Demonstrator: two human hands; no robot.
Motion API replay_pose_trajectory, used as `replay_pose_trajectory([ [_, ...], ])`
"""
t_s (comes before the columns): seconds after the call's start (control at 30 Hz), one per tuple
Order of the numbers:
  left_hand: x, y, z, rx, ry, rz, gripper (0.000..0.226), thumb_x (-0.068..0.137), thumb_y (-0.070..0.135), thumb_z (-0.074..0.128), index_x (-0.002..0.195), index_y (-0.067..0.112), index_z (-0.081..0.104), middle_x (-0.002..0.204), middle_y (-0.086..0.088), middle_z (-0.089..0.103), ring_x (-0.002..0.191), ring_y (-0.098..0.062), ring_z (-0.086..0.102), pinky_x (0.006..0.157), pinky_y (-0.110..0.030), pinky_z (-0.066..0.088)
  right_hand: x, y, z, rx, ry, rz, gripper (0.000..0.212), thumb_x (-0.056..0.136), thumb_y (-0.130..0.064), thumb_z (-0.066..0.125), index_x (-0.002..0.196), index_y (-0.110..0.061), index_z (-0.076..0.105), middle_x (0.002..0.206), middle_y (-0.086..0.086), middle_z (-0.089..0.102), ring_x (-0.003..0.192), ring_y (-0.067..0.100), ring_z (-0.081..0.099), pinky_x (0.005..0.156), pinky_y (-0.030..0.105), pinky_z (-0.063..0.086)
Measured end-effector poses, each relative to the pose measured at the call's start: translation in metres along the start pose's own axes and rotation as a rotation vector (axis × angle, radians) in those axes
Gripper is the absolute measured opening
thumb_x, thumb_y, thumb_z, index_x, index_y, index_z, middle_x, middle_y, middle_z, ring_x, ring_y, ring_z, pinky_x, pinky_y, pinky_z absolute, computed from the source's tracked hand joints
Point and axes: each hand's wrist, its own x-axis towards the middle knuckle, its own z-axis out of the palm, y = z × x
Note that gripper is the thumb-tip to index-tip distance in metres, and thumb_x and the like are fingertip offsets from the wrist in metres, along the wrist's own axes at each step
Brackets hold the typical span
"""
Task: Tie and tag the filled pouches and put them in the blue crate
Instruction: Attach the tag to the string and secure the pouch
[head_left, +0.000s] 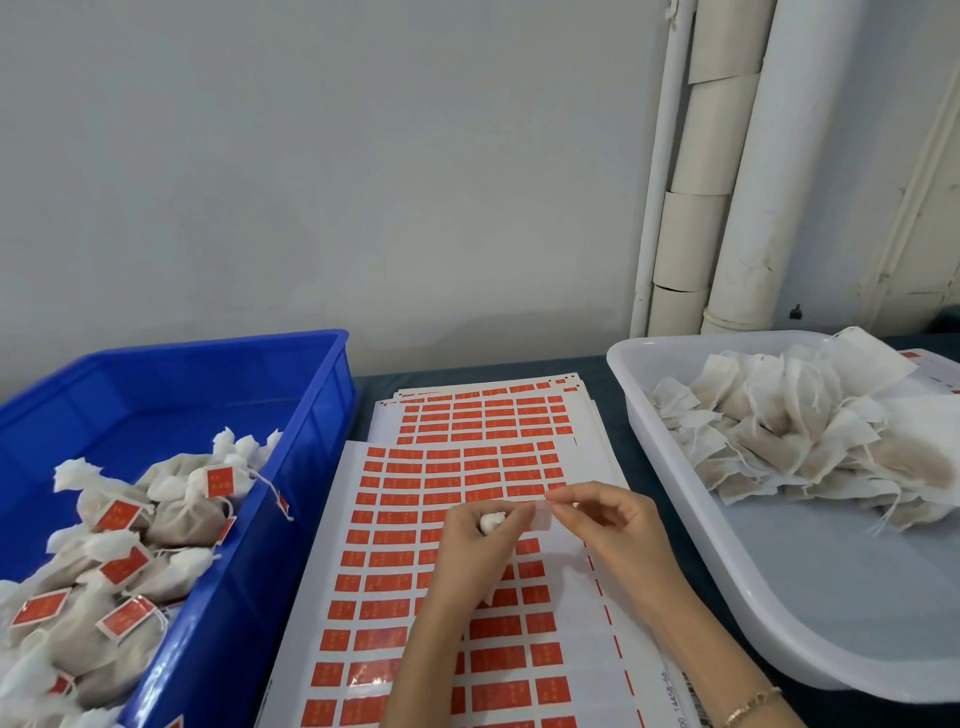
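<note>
Paper label sheet (400, 525) lies directly under both hands, so the left hand (467, 551), fingers curled round a pouch (492, 521), meets the loose label (543, 518) that the right hand (613, 525) pinches.

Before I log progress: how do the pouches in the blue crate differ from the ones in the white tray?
The crate pouches in the blue crate are gathered and tied at the neck; the tray pouches in the white tray lie flat and untied, strings loose. The crate pouches carry red tags; the tray pouches show none. Both are off-white fabric with brownish filling showing through.
</note>
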Motion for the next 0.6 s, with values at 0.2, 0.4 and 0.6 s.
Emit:
replay_pose_trajectory([
  [0.2, 0.0029, -0.0011, -0.0008, -0.061, 0.038, -0.118, 0.031, 0.087, 0.035, 0.066, 0.057, 0.027, 0.064, 0.047, 0.015, 0.056, 0.05, -0.001, 0.056, 0.044, -0.003, 0.04, -0.0003, 0.0004, 0.0032, -0.068, -0.022, -0.031, 0.018, 0.069, -0.047, 0.068, 0.087, -0.051, 0.071, 0.098, -0.027, 0.068, 0.099, -0.004, 0.061, 0.073, 0.007, 0.05],
  [0.4, 0.0053, -0.0027, -0.0005, -0.125, 0.049, -0.184, 0.029, 0.086, 0.037, 0.067, 0.059, 0.026, 0.062, 0.049, 0.015, 0.057, 0.048, -0.001, 0.056, 0.044, -0.005, 0.04, 0.0, 0.0006, 0.0047, -0.095, -0.022, -0.053, 0.015, 0.069, -0.044, 0.069, 0.082, -0.049, 0.073, 0.097, -0.028, 0.068, 0.094, -0.001, 0.063, 0.073, 0.008, 0.049],
  [0.6, 0.0052, -0.0027, -0.0009, -0.137, 0.047, -0.194, 0.03, 0.086, 0.038, 0.067, 0.059, 0.026, 0.062, 0.049, 0.014, 0.057, 0.048, 0.0, 0.055, 0.047, -0.008, 0.042, -0.0002, 0.001, 0.0046, -0.135, -0.022, -0.054, 0.019, 0.069, -0.043, 0.068, 0.087, -0.043, 0.072, 0.097, -0.031, 0.066, 0.095, -0.002, 0.062, 0.074, 0.008, 0.049],
])
